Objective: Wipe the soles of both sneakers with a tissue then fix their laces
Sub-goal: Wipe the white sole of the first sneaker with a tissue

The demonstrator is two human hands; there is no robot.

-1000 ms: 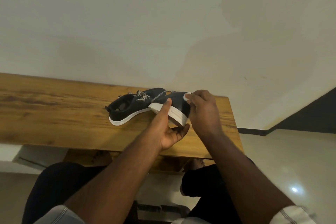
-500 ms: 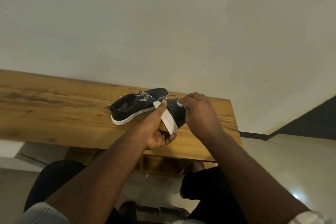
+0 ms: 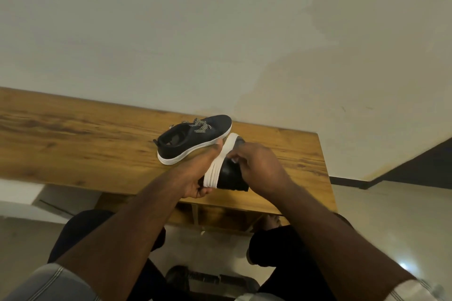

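Sneaker (image 3: 226, 168) tilted between both hands: left hand (image 3: 198, 176) grips its sole, right hand (image 3: 259, 168) pinches its upper.

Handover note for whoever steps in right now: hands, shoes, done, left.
Left hand grips the held sneaker from below, thumb on its white sole; the shoe is turned on its side, above the wooden table.
Right hand is on the shoe's black upper, pinching something small and white, probably the tissue; too small to be sure.
Second sneaker sits upright on the table, laces loose.
Done: cannot tell how much of the sole is wiped.
Left: finish this sole, wipe the other, fix both laces.
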